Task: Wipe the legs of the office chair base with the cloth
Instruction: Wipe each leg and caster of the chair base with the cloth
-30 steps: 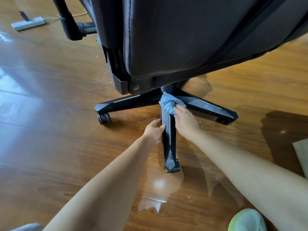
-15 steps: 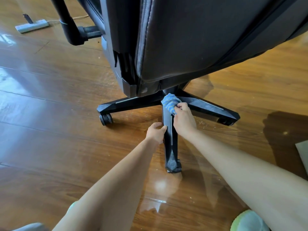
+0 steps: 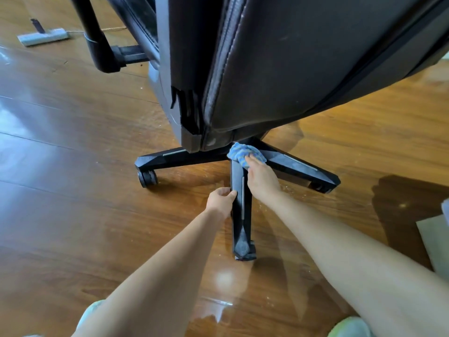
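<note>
The black office chair base shows three legs under the seat. The near leg [image 3: 240, 215] points toward me, the left leg [image 3: 175, 156] ends in a caster, and the right leg [image 3: 301, 166] reaches right. My left hand [image 3: 221, 199] grips the left side of the near leg at mid-length. My right hand [image 3: 261, 177] presses a blue striped cloth [image 3: 243, 153] on the hub end of the near leg, where it meets the right leg. The hub itself is hidden by the seat.
The dark chair seat and backrest [image 3: 291, 69] loom overhead and an armrest post [image 3: 97, 45] stands at the upper left. A white power strip [image 3: 42, 37] lies far left on the glossy wood floor. A pale mat edge [image 3: 435, 239] is at right.
The cloth and my right hand have stayed at the hub end, shifting slightly toward the right leg. My left hand keeps its grip on the near leg. The view has moved closer.
</note>
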`<state>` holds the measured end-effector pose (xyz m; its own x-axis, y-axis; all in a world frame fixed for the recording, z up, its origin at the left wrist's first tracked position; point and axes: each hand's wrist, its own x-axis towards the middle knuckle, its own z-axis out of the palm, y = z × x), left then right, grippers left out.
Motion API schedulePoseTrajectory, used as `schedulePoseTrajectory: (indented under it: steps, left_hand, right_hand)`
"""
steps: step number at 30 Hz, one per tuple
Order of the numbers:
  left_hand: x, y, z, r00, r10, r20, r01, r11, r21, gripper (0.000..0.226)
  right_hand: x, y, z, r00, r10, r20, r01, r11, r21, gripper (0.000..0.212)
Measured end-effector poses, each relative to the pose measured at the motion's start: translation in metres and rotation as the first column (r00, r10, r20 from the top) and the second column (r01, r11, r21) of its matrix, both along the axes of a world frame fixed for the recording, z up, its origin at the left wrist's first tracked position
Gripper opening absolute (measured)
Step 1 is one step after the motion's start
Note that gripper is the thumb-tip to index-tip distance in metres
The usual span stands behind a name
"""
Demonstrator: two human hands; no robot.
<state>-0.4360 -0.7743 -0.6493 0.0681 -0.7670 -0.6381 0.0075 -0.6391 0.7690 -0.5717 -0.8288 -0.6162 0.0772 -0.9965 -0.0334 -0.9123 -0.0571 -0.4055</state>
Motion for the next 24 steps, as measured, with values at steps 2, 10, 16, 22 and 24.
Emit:
schedulePoseTrajectory:
  steps: [2, 10, 16, 22, 24]
  left_hand:
    - [0.001, 0.0, 0.0, 1.0, -0.004, 0.003, 0.004, 1.0, 0.008, 0.044]
    - [0.002, -0.002, -0.004, 1.0, -0.023, -0.008, 0.023, 1.0, -0.009, 0.044]
    - [-0.006, 0.001, 0.001, 0.994, -0.041, 0.1, 0.045, 0.998, -0.033, 0.045]
    - [-0.011, 0.0, -0.001, 0.989, -0.043, 0.143, 0.048, 0.998, -0.031, 0.044]
    - [-0.011, 0.001, -0.004, 0.988, -0.042, 0.15, 0.047, 0.998, -0.029, 0.044]
  right_hand:
    - [0.0, -0.002, 0.0, 1.0, -0.025, 0.005, 0.025, 1.0, -0.011, 0.051]
    - [-0.017, 0.08, -0.018, 0.989, 0.094, 0.11, -0.093, 0.995, -0.021, 0.053]
    - [0.0, 0.011, -0.002, 0.983, -0.128, 0.131, 0.128, 0.992, 0.01, 0.041]
    - [0.007, -0.019, -0.008, 0.888, -0.367, 0.279, 0.355, 0.93, 0.093, 0.036]
    - [0.0, -0.018, -0.011, 0.87, -0.391, 0.302, 0.356, 0.92, 0.164, 0.038]
